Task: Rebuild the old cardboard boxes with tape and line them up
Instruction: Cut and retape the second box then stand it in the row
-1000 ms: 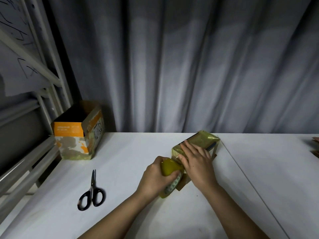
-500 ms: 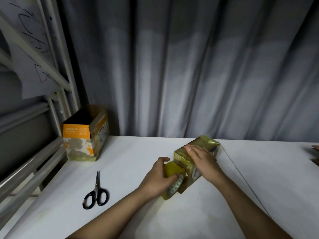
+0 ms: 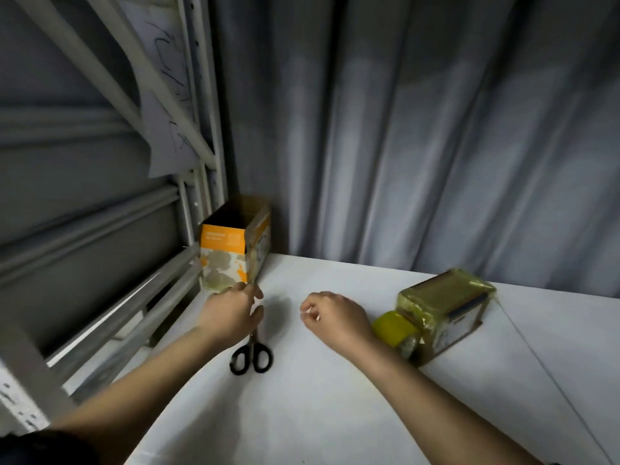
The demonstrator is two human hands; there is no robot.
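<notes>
Both hands off glossy taped box [image 3: 446, 307]; left hand [image 3: 231, 313] over scissors [image 3: 251, 354].

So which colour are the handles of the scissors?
Black; the scissors lie on the white table, clearest in the head view.

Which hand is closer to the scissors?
Left. The left hand hovers right over the blades of the scissors; the right hand sits off to their right, apart from them.

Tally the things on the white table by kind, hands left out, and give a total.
Cardboard boxes: 2, the orange open-topped box and the tape-wrapped box
Tape rolls: 1, the yellow tape roll
Scissors: 1, the black-handled scissors
Total: 4
</notes>
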